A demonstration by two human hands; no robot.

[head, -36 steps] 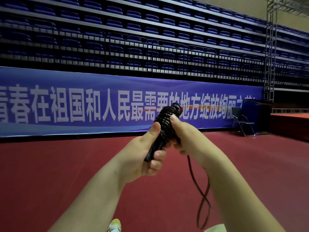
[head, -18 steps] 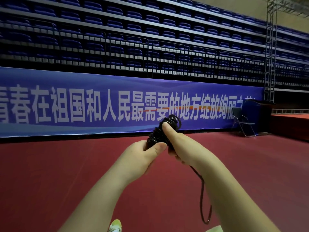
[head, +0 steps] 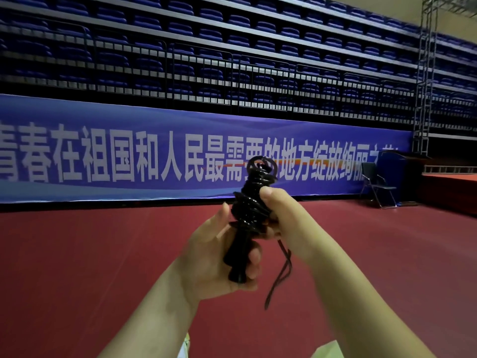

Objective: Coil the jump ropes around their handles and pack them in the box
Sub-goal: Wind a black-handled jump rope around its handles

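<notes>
**Loose tail hangs below the right hand**

The left hand [head: 219, 257] clenches the handles [head: 238, 257], their long axis tilted toward 1 o'clock. The right hand [head: 281, 218] pinches the coiled rope [head: 254, 202]; the loose tail [head: 280, 275] dangles toward 6 o'clock, nearer that hand.

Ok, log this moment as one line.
left hand grips handles | right hand pinches coiled rope | loose tail hangs | box unseen

An indoor sports arena: tiered blue seats [head: 232, 34], red court floor [head: 77, 254], banner [head: 129, 151].
</notes>
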